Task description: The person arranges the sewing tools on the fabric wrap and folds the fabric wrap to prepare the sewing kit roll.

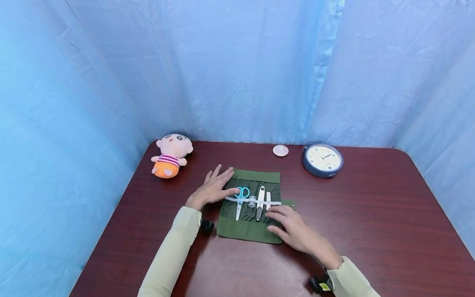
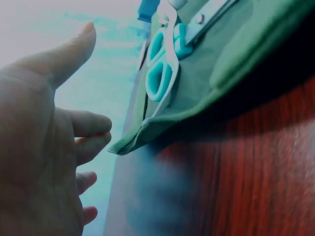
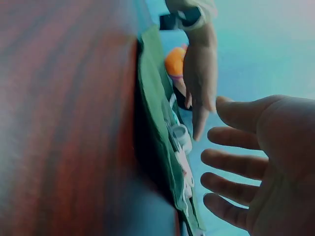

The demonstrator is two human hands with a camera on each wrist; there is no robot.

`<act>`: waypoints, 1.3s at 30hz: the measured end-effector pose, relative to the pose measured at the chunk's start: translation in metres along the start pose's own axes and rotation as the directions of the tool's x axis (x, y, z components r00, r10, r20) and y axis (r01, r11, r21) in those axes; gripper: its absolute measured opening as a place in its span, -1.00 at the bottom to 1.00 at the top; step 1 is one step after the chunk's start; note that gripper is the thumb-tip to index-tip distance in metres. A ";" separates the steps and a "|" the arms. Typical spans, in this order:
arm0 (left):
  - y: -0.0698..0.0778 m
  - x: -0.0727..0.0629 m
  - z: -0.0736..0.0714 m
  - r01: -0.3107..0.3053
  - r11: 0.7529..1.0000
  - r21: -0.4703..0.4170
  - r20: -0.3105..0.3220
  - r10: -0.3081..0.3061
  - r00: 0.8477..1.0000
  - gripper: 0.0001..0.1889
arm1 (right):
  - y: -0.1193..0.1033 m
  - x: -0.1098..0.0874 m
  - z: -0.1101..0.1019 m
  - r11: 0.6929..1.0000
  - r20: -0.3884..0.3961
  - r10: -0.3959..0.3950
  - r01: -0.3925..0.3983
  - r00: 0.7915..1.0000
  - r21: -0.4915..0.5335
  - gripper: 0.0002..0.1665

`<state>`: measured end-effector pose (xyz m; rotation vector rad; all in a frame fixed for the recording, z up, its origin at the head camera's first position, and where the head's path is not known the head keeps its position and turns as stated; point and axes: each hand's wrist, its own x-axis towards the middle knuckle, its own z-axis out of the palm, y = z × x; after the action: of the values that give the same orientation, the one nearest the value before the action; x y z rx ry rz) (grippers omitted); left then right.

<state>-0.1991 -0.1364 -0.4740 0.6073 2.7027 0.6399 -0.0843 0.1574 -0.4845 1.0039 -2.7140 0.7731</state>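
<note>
Green fabric pouch (image 1: 246,234) unrolled, mid-desk (image 1: 382,206). White strap (image 1: 230,199) across it retains turquoise-handled scissors (image 1: 238,211), spool (image 1: 252,199), long white tool (image 1: 261,195), small white piece (image 1: 268,196). Left hand (image 1: 211,189) at pouch's left edge, fingers extended, gripping nothing. Right hand (image 1: 295,231) over its near-right part, fingers relaxed, also gripping nothing. Farther out: plush doll (image 1: 168,160) far left; silver disc (image 1: 280,150) and round clock (image 1: 322,160) toward far edge.

The top edge of the left wrist view crops the scissors (image 2: 183,43).
</note>
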 end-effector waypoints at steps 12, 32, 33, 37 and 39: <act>-0.004 0.009 0.002 -0.005 0.996 0.085 0.088 -0.003 0.996 -0.16 | -0.014 -0.025 0.005 0.965 0.132 -0.107 0.135 0.985 -0.226 -0.45; -0.006 0.013 0.004 0.037 0.975 0.219 0.108 -0.062 0.992 -0.15 | -0.029 -0.044 -0.001 0.911 0.187 0.077 0.007 0.979 -0.413 -0.17; -0.005 0.012 0.004 0.036 0.973 0.227 0.105 -0.061 0.993 -0.15 | -0.028 -0.044 -0.002 0.907 0.185 0.080 0.005 0.979 -0.420 -0.17; -0.005 0.008 0.004 0.032 0.966 0.256 0.092 -0.057 0.994 -0.14 | -0.023 -0.044 -0.004 0.900 0.171 0.087 -0.003 0.981 -0.435 -0.18; -0.004 0.006 0.004 0.030 0.963 0.268 0.090 -0.056 0.994 -0.14 | -0.021 -0.044 -0.005 0.896 0.170 0.098 -0.012 0.980 -0.444 -0.18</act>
<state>-0.2039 -0.1355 -0.4801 0.6230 2.7223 0.2285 -0.0374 0.1717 -0.4846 0.9298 -2.8879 0.0470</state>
